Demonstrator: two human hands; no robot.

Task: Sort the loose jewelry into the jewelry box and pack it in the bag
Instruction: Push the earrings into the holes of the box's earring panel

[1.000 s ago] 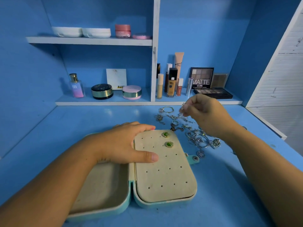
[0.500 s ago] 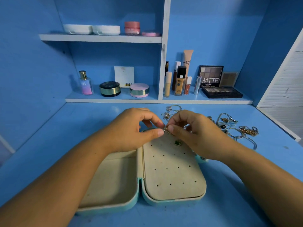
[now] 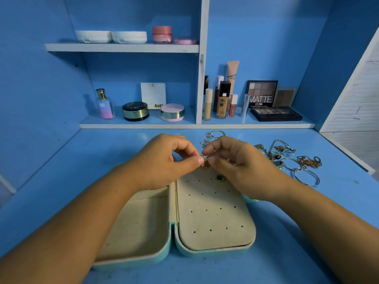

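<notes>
A mint-green jewelry box [image 3: 213,252] lies open on the blue desk, its beige lining showing. The right half is a panel with small holes, and one green-stone earring [image 3: 220,178] is pinned near its far edge. Over that far edge my left hand [image 3: 164,162] and my right hand [image 3: 235,162] meet fingertip to fingertip, both pinching a small gold earring [image 3: 205,162]. Loose jewelry [image 3: 295,160], silver bangles, rings and gold chains, lies on the desk to the right of my right hand. More pieces [image 3: 211,137] lie just behind my hands.
Shelves at the back carry cosmetics: a perfume bottle [image 3: 104,104], round compacts [image 3: 135,111], foundation bottles [image 3: 222,99] and eyeshadow palettes [image 3: 275,113]. White dishes [image 3: 110,36] and a pink jar [image 3: 162,34] sit on the upper shelf. A white slatted panel [image 3: 356,111] stands at the right.
One second ago my left hand lay flat on the box and my right hand was picking from the loose pile. Both hands have since met over the box's far edge, pinching the small earring.
</notes>
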